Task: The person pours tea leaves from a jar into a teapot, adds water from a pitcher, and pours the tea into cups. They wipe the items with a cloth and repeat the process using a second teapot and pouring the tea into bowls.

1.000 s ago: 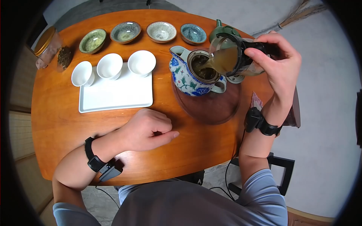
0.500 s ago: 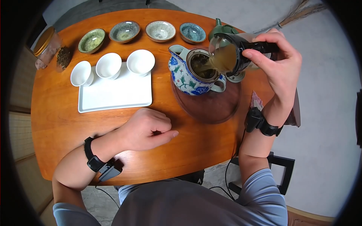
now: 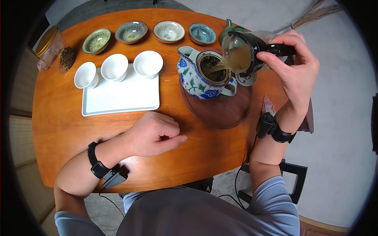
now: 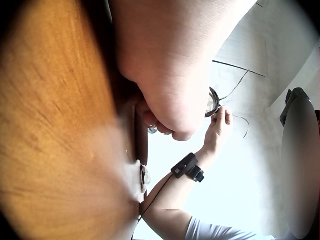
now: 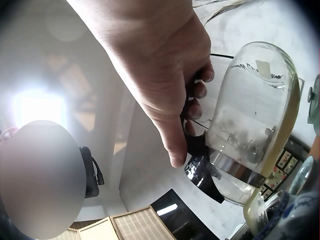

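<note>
My right hand (image 3: 297,70) grips the black handle of a glass pitcher (image 3: 238,57), tilted over the patterned teapot (image 3: 197,84). Yellowish liquid runs from the pitcher into the open top of the teapot, which stands on a round brown board (image 3: 220,116). In the right wrist view the fingers of my right hand (image 5: 165,75) wrap the handle beside the glass body (image 5: 250,110). My left hand (image 3: 155,135) rests on the table, fingers loosely curled, holding nothing. The left wrist view shows this hand (image 4: 160,85) close up, most of its fingers hidden.
White cups (image 3: 114,67) stand along the back of a white tray (image 3: 118,98). Several glazed bowls (image 3: 168,31) line the far side. A green teapot (image 3: 228,29) sits behind the pitcher, a lid (image 3: 246,80) beside the patterned teapot, a jar (image 3: 49,47) far left.
My right hand and the pitcher have shifted slightly to the right, with liquid still running into the teapot. My left hand stays where it was.
</note>
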`<control>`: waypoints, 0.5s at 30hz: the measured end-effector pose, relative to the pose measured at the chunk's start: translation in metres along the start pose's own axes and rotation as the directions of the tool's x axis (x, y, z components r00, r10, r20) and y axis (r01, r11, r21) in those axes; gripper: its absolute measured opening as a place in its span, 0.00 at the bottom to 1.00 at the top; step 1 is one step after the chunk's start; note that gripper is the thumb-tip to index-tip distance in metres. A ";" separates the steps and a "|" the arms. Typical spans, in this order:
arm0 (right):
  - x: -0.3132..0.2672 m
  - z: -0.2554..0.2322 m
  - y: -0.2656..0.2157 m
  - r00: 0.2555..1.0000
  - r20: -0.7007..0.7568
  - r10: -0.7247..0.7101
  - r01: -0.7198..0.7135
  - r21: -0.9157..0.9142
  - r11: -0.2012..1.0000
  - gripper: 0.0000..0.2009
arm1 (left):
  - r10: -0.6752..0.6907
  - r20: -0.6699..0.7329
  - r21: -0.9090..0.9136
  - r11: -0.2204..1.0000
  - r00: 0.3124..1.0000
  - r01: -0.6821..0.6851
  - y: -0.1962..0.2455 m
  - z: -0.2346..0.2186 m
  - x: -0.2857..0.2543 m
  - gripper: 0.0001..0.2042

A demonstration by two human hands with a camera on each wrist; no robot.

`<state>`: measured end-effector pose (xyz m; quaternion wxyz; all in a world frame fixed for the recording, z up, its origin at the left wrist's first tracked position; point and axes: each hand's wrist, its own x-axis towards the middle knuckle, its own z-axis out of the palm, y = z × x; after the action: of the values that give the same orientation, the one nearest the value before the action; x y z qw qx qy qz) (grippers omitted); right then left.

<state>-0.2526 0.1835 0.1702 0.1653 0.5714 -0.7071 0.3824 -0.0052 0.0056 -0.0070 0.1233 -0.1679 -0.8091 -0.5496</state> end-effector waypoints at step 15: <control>0.000 -0.002 -0.001 0.999 -0.002 -0.038 0.038 -0.043 0.998 0.17 | -0.004 -0.001 0.003 1.000 1.000 0.004 0.000 0.000 0.000 0.22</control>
<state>-0.2516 0.1842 0.1719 0.1856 0.5806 -0.7039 0.3647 -0.0053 0.0054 -0.0071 0.1231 -0.1659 -0.8101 -0.5487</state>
